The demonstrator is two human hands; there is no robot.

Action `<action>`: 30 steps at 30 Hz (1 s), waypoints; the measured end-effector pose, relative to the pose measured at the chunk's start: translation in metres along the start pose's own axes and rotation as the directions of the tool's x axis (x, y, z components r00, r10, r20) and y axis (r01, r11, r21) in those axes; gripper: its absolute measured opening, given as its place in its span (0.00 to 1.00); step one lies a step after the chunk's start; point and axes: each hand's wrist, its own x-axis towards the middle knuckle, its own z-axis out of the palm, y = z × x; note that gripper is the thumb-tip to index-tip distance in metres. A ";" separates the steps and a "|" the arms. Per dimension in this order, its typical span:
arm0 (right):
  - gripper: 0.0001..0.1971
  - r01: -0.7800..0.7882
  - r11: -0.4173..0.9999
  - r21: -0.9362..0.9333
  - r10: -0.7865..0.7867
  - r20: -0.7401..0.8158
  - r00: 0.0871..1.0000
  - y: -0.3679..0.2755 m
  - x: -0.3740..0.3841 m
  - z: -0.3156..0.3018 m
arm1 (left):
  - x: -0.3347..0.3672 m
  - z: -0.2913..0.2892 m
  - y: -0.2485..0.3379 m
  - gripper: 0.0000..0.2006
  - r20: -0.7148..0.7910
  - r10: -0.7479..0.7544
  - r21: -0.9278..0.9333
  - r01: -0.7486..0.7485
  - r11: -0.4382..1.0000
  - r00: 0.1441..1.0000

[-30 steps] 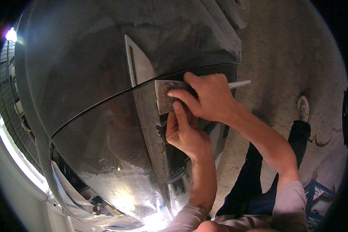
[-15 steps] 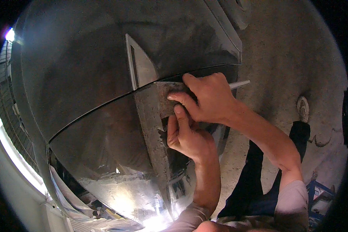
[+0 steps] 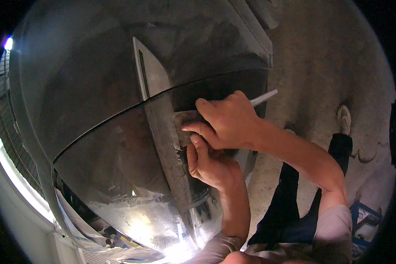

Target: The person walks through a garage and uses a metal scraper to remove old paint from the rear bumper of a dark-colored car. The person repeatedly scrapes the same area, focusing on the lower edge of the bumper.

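Flat plate (image 3: 184, 119) looks mottled grey-brown, pinched in left hand (image 3: 216, 168) and right hand (image 3: 231, 121).

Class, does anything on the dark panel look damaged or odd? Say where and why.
Yes: the grey strip running down the dark panel, beside the left hand, looks patchy and ragged-edged, unlike the smoother surface around it. Whether it is damaged, I cannot tell.

The flat sheet (image 3: 182, 125) lies against the car body panel (image 3: 123, 158), my right hand (image 3: 231, 122) on its right side and my left hand (image 3: 215, 169) at its near edge. Beyond the sheet runs the panel seam (image 3: 167, 90); further beyond, to its left, the slotted insert (image 3: 156, 72). Right of the sheet spreads the floor (image 3: 312, 66), my shoe (image 3: 344, 116) on it.
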 end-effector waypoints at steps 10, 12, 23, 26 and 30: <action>0.22 0.078 0.993 0.092 -0.077 -0.017 0.997 -0.030 -0.048 0.041 | -0.023 -0.075 0.006 0.10 -0.134 -0.018 0.027 0.022 0.999 0.991; 0.21 0.089 0.988 0.124 -0.091 0.013 0.996 -0.039 -0.059 0.049 | -0.029 -0.093 0.008 0.10 -0.112 -0.007 0.012 0.008 1.000 0.994; 0.23 -0.502 0.501 0.705 0.685 0.032 0.728 -0.009 -0.092 -0.004 | -0.028 -0.057 0.018 0.24 0.004 -0.204 0.103 0.202 0.974 0.979; 0.23 -0.665 0.405 0.628 0.803 0.104 0.587 0.011 -0.103 -0.026 | 0.001 -0.027 0.028 0.25 0.117 -0.292 -0.196 0.310 0.930 0.949; 0.22 -0.749 0.367 0.552 0.810 0.206 0.549 0.019 -0.131 -0.032 | 0.033 -0.013 0.019 0.18 0.152 -0.222 -0.378 0.264 0.887 0.963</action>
